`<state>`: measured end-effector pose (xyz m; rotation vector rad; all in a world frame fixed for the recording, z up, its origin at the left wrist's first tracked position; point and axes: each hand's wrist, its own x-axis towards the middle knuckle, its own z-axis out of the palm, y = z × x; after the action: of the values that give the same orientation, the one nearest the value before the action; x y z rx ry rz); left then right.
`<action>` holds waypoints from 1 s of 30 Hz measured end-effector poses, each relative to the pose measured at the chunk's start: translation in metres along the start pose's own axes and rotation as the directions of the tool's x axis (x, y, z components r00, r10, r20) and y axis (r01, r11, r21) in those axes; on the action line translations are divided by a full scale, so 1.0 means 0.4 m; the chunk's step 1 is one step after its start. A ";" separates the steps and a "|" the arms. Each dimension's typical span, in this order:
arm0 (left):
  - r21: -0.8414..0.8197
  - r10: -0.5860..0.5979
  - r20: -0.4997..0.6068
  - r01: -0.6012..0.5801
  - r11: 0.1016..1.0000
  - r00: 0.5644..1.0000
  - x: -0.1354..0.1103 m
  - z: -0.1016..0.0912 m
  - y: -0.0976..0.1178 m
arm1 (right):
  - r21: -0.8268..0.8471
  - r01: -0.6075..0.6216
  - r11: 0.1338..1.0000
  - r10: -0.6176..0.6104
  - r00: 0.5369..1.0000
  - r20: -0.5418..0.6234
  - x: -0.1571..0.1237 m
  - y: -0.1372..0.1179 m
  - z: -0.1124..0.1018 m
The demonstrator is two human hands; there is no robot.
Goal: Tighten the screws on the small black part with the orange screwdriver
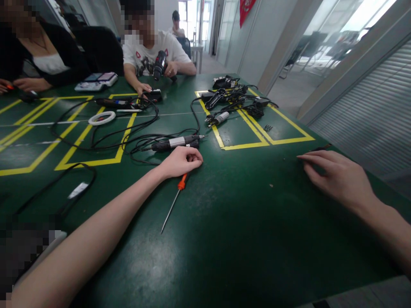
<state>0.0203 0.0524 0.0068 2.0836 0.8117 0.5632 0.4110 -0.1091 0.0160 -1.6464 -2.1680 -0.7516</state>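
My left hand (181,162) is curled closed over the handle of a screwdriver (182,183) with an orange collar. Its thin metal shaft points back toward me, with the tip near the table surface. Most of the handle is hidden under the hand. Just behind that hand lies a grey and black electric screwdriver (175,142) with a black cable. On the right, my right hand (337,175) is over the table with its fingers stretched out and the thumb apart. A thin dark object (319,149) shows just beyond its fingers, mostly hidden; I cannot tell its kind.
Yellow tape (247,146) marks boxes on the green table (224,239). Tangled cables and tools (224,98) lie at the back right. A white tape roll (102,118) sits at left. Across the table, a person in white (176,51) holds a drill (159,65); another sits left.
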 end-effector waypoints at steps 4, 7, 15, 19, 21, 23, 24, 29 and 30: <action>0.009 -0.005 0.000 0.005 1.000 1.000 -0.001 -0.002 0.002 | -0.036 0.014 0.999 -0.010 0.995 0.097 0.035 -0.016 0.006; 0.015 -0.003 -0.001 0.003 1.000 1.000 -0.001 -0.003 0.004 | 0.013 -0.033 0.999 0.029 0.970 0.240 0.066 -0.022 0.024; -0.005 0.006 -0.007 -0.006 1.000 1.000 0.001 0.003 -0.002 | 0.108 -0.097 0.989 0.053 0.934 0.353 0.076 -0.008 0.047; -0.005 0.009 -0.009 -0.009 1.000 1.000 -0.001 0.002 0.001 | 0.115 -0.088 0.989 0.046 0.943 0.329 0.074 -0.006 0.043; -0.003 0.007 -0.005 -0.007 1.000 1.000 -0.002 0.001 0.003 | 0.131 -0.095 0.987 0.047 0.942 0.331 0.078 -0.004 0.039; -0.005 0.003 -0.003 -0.003 1.000 1.000 -0.002 0.000 0.004 | 0.154 -0.107 0.982 0.049 0.938 0.342 0.083 0.001 0.035; -0.006 0.002 -0.002 -0.002 1.000 1.000 -0.002 0.000 0.005 | 0.167 -0.115 0.979 0.050 0.936 0.348 0.085 0.004 0.033; -0.009 -0.001 -0.002 0.001 1.000 1.000 -0.002 0.000 0.007 | 0.233 -0.213 0.949 0.119 0.924 0.363 0.084 0.018 0.028; -0.009 -0.003 -0.003 0.003 1.000 1.000 -0.002 -0.001 0.007 | 0.240 -0.237 0.941 0.139 0.921 0.364 0.083 0.018 0.028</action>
<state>0.0206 0.0506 0.0093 2.0732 0.8121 0.5680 0.4093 -0.0751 0.0264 -1.9049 -2.1630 -0.0945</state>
